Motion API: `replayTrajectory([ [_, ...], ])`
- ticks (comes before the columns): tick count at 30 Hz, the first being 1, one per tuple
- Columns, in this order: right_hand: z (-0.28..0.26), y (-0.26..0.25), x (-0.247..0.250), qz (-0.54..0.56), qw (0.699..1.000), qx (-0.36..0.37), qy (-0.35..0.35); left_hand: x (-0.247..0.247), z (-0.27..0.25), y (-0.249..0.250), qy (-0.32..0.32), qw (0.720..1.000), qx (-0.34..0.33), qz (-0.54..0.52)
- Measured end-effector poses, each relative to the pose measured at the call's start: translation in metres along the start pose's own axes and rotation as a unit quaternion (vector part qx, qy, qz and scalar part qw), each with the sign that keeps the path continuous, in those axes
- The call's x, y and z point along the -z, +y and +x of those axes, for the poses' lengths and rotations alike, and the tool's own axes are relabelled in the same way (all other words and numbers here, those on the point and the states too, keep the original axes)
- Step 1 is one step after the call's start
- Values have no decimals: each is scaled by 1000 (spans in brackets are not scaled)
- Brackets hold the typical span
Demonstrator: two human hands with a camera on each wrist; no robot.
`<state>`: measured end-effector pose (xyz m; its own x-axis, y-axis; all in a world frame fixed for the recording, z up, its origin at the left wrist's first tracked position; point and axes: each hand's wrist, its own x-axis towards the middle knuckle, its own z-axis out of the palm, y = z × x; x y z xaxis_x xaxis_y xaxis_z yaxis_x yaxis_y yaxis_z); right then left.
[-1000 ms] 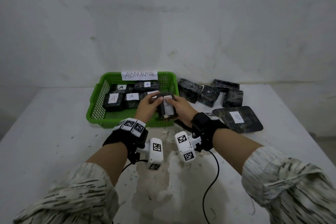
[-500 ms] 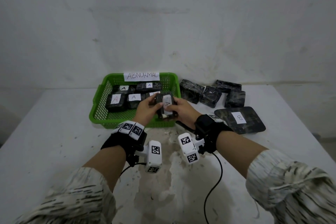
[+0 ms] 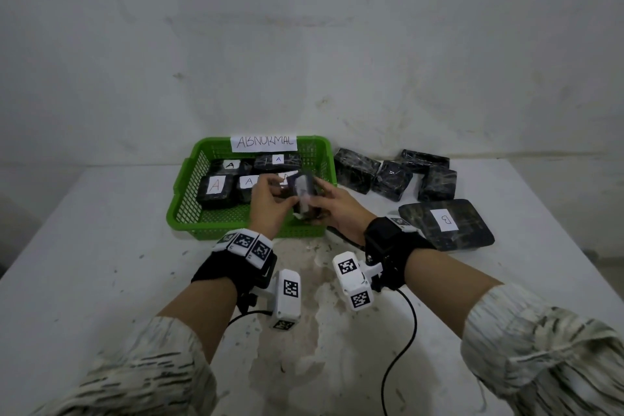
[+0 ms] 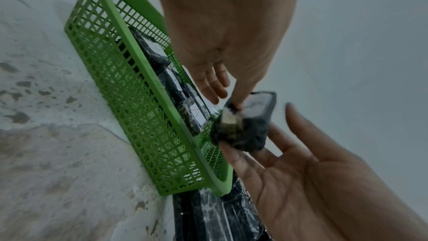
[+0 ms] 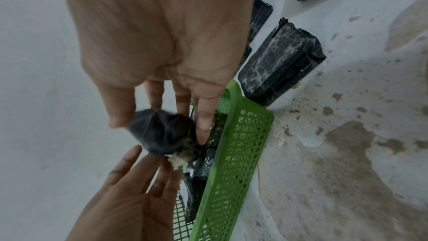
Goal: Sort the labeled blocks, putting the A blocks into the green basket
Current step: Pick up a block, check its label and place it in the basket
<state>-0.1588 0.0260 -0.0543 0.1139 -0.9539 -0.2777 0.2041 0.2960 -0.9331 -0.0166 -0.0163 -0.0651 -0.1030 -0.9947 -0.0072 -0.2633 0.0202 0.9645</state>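
One blurred block (image 3: 304, 196), label (image 3: 301, 184) illegible

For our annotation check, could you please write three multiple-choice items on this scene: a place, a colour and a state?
1. Relative to the green basket, where does the B-labelled piece lie? A inside it; B on the table to its right; C in a hand.
2. What colour is the letter on the basket's front-left block? A blue; B red; C green.
3. The held block is: A lying on the table; B on the basket floor; C up between left hand and right hand.
Answers: 1 B, it lies outside the right wall; 2 B, its A is red; 3 C, both hands' fingertips touch it.
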Motion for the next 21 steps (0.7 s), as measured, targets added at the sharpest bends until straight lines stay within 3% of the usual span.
replayTrajectory([
  [2, -2, -3, -1, 26, 1000, 5, -2, -1, 1, 3, -8, 1000, 6, -5],
  [4, -1, -3, 1, 26, 999, 33, 10, -1, 1, 9, -27, 995, 54, -73],
  [7, 1, -4, 3, 6, 996, 59, 66, -1, -1, 13, -55, 983, 91, -148],
  [11, 3, -3, 2, -17, 993, 52, 101, -1, -3, 15, -80, 987, 71, -123],
  [16, -1, -7, -1, -3, 999, -13, 50, -2, -4, 20, -101, 987, 56, -115],
  [21, -1, -4, -1, -21, 999, -10, 45, 1, -5, 21, -133, 989, 18, -55],
])
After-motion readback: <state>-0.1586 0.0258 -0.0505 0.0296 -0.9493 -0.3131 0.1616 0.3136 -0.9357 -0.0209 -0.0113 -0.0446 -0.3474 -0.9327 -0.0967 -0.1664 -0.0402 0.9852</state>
